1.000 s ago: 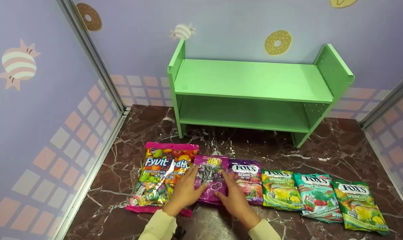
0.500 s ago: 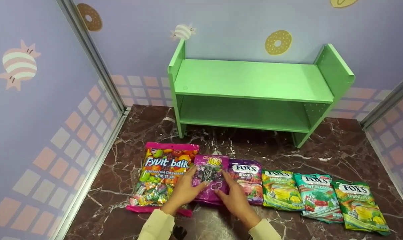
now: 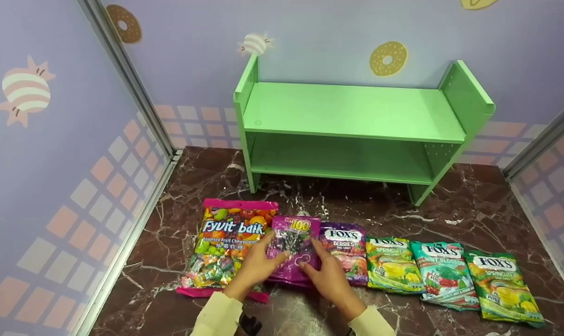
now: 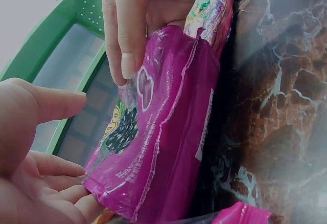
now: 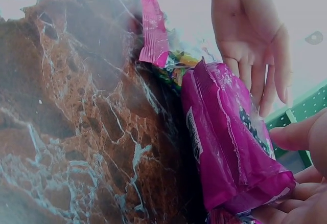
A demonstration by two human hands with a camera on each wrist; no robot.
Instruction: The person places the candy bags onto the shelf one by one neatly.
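Note:
A purple candy bag (image 3: 291, 252), marked with a yellow "100", lies on the dark marbled surface in the head view, between both hands. My left hand (image 3: 258, 263) touches its left edge with nearly straight fingers; in the left wrist view that thumb (image 4: 61, 104) stands off the bag. Along the opposite edge rest the fingers of my right hand (image 3: 329, 275), its thumb over the lower front. Left of the purple bag is a large Fruit candy bag (image 3: 230, 228) with pink ends. A purple Fox's berries bag (image 3: 345, 252) sits close on the right.
Farther right in the row lie a yellow-green Fox's bag (image 3: 394, 266), a teal Fox's bag (image 3: 444, 275) and another yellow-green Fox's bag (image 3: 504, 289). Behind them stands a green two-tier shelf (image 3: 352, 112). Patterned wall panels (image 3: 86, 154) enclose the left, back and right.
Both hands stay at the purple bag's sides. The left hand has shifted slightly left, its thumb lifting away from the bag's front. The other bags have not moved.

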